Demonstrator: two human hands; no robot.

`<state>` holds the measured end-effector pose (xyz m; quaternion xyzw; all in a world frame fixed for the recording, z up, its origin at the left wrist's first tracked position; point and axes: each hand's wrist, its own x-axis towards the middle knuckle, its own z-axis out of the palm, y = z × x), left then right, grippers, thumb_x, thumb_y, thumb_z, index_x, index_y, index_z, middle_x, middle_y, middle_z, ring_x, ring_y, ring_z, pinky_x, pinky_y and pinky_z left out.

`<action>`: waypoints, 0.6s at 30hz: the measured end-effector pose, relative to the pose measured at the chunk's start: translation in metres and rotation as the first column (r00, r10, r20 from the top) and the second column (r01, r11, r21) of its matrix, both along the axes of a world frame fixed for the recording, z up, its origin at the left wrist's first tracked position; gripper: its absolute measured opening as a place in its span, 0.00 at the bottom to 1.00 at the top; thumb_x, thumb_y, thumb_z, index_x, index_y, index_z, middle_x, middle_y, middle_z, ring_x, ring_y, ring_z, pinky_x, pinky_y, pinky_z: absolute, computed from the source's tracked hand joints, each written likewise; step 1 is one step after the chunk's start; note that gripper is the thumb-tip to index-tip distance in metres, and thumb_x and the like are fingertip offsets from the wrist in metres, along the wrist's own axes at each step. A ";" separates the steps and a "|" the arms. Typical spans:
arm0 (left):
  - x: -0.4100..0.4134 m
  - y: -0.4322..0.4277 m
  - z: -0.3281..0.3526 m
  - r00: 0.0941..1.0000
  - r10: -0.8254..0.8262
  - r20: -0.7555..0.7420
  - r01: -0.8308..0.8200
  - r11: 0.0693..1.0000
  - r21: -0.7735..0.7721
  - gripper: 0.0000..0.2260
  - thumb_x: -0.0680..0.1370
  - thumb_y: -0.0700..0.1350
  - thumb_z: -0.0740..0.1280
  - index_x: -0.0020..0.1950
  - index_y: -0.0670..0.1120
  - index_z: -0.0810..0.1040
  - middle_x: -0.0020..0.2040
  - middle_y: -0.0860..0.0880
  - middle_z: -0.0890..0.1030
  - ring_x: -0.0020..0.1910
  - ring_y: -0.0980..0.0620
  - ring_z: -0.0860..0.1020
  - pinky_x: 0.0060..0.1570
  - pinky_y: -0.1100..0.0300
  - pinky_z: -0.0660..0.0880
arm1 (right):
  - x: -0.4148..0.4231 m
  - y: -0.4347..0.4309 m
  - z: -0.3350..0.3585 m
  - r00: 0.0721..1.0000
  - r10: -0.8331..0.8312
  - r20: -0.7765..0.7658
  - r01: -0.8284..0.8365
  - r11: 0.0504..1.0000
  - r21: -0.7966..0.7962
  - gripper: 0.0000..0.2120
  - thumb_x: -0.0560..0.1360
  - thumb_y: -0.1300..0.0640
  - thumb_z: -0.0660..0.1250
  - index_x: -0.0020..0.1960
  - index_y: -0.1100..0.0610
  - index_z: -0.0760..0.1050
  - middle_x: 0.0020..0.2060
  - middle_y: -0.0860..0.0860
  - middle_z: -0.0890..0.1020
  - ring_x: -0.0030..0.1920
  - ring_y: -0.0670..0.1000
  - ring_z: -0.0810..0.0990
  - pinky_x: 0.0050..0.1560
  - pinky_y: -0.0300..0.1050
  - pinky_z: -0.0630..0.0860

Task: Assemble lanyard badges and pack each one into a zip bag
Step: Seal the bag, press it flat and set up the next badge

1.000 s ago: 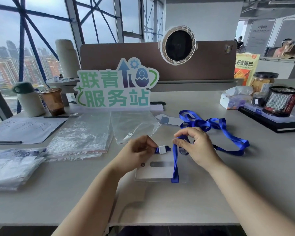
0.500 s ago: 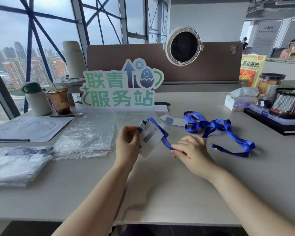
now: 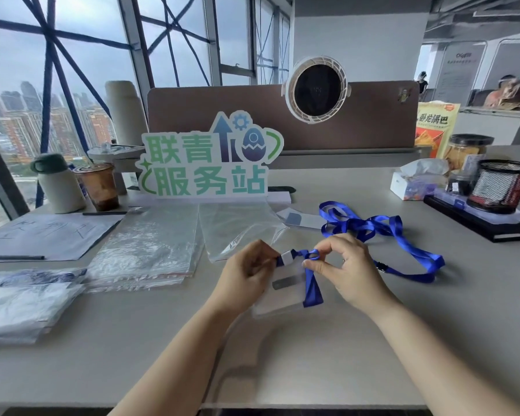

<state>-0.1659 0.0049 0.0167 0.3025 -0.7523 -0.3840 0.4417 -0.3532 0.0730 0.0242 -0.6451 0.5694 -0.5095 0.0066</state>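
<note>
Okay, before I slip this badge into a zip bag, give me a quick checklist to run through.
1. Left hand grips the badge holder at its clip: ok.
2. Right hand pinches the blue lanyard loop: ok.
3. Lanyard fastened to the clip: cannot tell, fingers hide the joint.
4. Loose strap gathered up: not ok, it sprawls on the table.
5. Zip bag within reach, just beyond the hands: ok.
6. Bag mouth open: cannot tell.
</note>
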 end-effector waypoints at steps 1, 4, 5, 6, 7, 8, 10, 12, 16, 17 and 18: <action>0.000 0.002 0.002 0.999 -0.045 -0.017 0.045 0.999 0.030 0.10 0.76 0.31 0.60 0.41 0.44 0.75 0.29 0.57 0.75 0.26 0.58 0.70 0.28 0.65 0.67 | 0.000 0.001 0.001 1.000 0.018 0.003 -0.018 1.000 -0.001 0.09 0.66 0.50 0.75 0.38 0.45 0.74 0.40 0.36 0.78 0.47 0.42 0.73 0.54 0.48 0.70; 0.002 0.005 0.007 0.991 -0.128 -0.030 0.130 0.988 0.079 0.10 0.77 0.30 0.59 0.41 0.43 0.75 0.27 0.57 0.75 0.24 0.58 0.69 0.25 0.65 0.66 | -0.002 -0.001 0.000 0.999 0.053 -0.007 -0.052 0.998 0.020 0.09 0.65 0.44 0.72 0.37 0.46 0.73 0.38 0.39 0.78 0.47 0.45 0.73 0.54 0.49 0.71; 0.002 0.006 0.008 0.990 -0.140 -0.024 0.142 0.987 0.077 0.11 0.77 0.30 0.60 0.42 0.44 0.75 0.28 0.57 0.76 0.24 0.58 0.70 0.26 0.65 0.67 | -0.002 -0.001 -0.002 0.998 0.055 0.003 -0.055 0.997 0.055 0.10 0.65 0.44 0.72 0.37 0.46 0.73 0.39 0.41 0.77 0.48 0.46 0.73 0.55 0.49 0.70; 0.003 0.006 0.008 0.989 -0.145 -0.015 0.146 0.987 0.069 0.11 0.77 0.31 0.61 0.42 0.45 0.75 0.30 0.58 0.77 0.26 0.58 0.71 0.27 0.65 0.68 | -0.003 -0.002 -0.003 0.998 0.054 0.020 -0.056 0.993 0.100 0.10 0.65 0.46 0.73 0.38 0.45 0.72 0.41 0.41 0.77 0.50 0.46 0.73 0.56 0.47 0.70; 0.003 0.006 0.008 0.989 -0.146 -0.007 0.146 0.987 0.062 0.11 0.77 0.31 0.61 0.42 0.46 0.76 0.32 0.58 0.78 0.27 0.58 0.72 0.28 0.65 0.69 | -0.004 -0.002 -0.004 0.998 0.052 0.041 -0.058 0.988 0.143 0.11 0.66 0.47 0.74 0.40 0.45 0.71 0.43 0.41 0.76 0.52 0.45 0.73 0.56 0.44 0.69; 0.003 0.005 0.007 0.989 -0.147 -0.002 0.147 0.988 0.056 0.10 0.77 0.32 0.62 0.43 0.47 0.76 0.33 0.58 0.78 0.29 0.58 0.73 0.29 0.65 0.69 | -0.004 -0.002 -0.005 0.996 0.054 0.070 -0.066 0.982 0.175 0.12 0.67 0.49 0.75 0.42 0.46 0.71 0.44 0.41 0.76 0.52 0.44 0.73 0.56 0.40 0.69; 0.004 0.003 0.005 0.988 -0.157 0.004 0.156 0.987 0.045 0.10 0.76 0.34 0.63 0.44 0.48 0.76 0.36 0.59 0.79 0.32 0.57 0.74 0.32 0.65 0.71 | -0.003 -0.001 -0.004 0.983 0.092 0.161 -0.124 0.972 0.201 0.12 0.68 0.53 0.74 0.46 0.46 0.73 0.43 0.43 0.78 0.49 0.40 0.75 0.51 0.31 0.70; 0.002 0.002 0.003 0.987 -0.161 0.018 0.161 0.986 0.034 0.09 0.74 0.36 0.64 0.45 0.51 0.76 0.37 0.59 0.79 0.34 0.58 0.75 0.35 0.66 0.71 | -0.001 0.001 -0.002 0.967 0.145 0.212 -0.187 0.963 0.193 0.10 0.69 0.55 0.74 0.47 0.45 0.76 0.41 0.46 0.80 0.46 0.41 0.77 0.48 0.28 0.71; -0.001 -0.001 -0.001 0.988 -0.151 0.026 0.150 0.988 0.036 0.08 0.70 0.41 0.68 0.46 0.51 0.74 0.42 0.55 0.78 0.42 0.54 0.77 0.42 0.60 0.73 | 0.002 0.000 -0.001 0.966 0.160 0.204 -0.200 0.960 0.195 0.09 0.70 0.55 0.73 0.47 0.45 0.78 0.38 0.42 0.80 0.42 0.39 0.76 0.46 0.28 0.71; -0.002 -0.001 -0.001 0.989 -0.145 0.033 0.144 0.989 0.019 0.09 0.70 0.42 0.70 0.47 0.50 0.73 0.42 0.54 0.78 0.44 0.54 0.78 0.45 0.59 0.74 | 0.002 0.000 -0.002 0.965 0.158 0.209 -0.200 0.959 0.200 0.09 0.69 0.55 0.73 0.48 0.46 0.78 0.37 0.41 0.80 0.41 0.39 0.75 0.46 0.28 0.71; -0.002 -0.002 -0.002 0.990 -0.138 0.042 0.138 0.990 0.005 0.11 0.69 0.42 0.71 0.47 0.50 0.73 0.43 0.53 0.78 0.45 0.53 0.78 0.47 0.59 0.75 | 0.002 -0.001 -0.002 0.964 0.156 0.215 -0.201 0.958 0.207 0.08 0.69 0.54 0.73 0.48 0.47 0.79 0.36 0.40 0.80 0.41 0.38 0.75 0.46 0.28 0.71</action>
